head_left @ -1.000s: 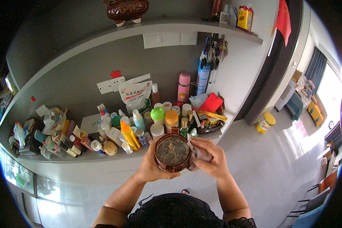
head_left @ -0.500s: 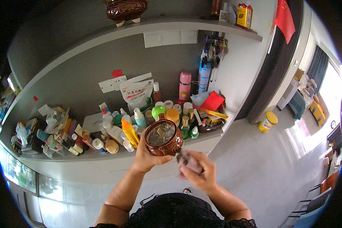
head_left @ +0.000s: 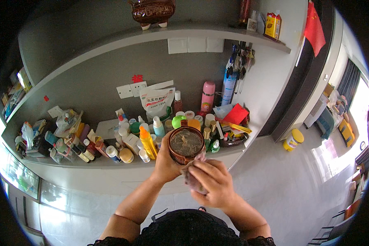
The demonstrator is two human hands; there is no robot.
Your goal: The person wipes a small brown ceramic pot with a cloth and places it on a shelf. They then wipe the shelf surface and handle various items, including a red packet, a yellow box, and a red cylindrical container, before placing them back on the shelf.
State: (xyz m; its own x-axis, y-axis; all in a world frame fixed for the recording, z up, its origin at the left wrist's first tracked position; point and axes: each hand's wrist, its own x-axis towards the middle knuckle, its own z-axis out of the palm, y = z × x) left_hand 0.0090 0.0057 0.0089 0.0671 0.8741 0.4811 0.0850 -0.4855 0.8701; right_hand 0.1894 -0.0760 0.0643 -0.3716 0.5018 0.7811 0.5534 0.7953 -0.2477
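My left hand [head_left: 167, 164] is wrapped round the left side of a brown glazed incense burner [head_left: 180, 158], held up in front of the shelf. Grey ash [head_left: 187, 142] with short stick ends in it fills the burner to near its rim. In my right hand [head_left: 214, 180] is a bunched greyish-pink cloth [head_left: 196, 183], pressed to the near side of the burner just below the rim. The fingers of my right hand are closed over the cloth. Part of the burner's near wall is hidden behind the cloth and hand.
Behind the burner, a shelf [head_left: 106, 164] carries many bottles and jars, a yellow bottle [head_left: 147, 142], a white pouch [head_left: 156, 102] and a pink flask [head_left: 208, 96]. A larger brown footed burner [head_left: 153, 11] stands on the upper shelf [head_left: 209, 33]. A yellow-and-white bucket [head_left: 293, 140] is on the floor, right.
My right hand has brought the cloth from beside the burner's lower right round to its near side. The burner's opening now faces me more squarely. The whole view has shifted slightly.
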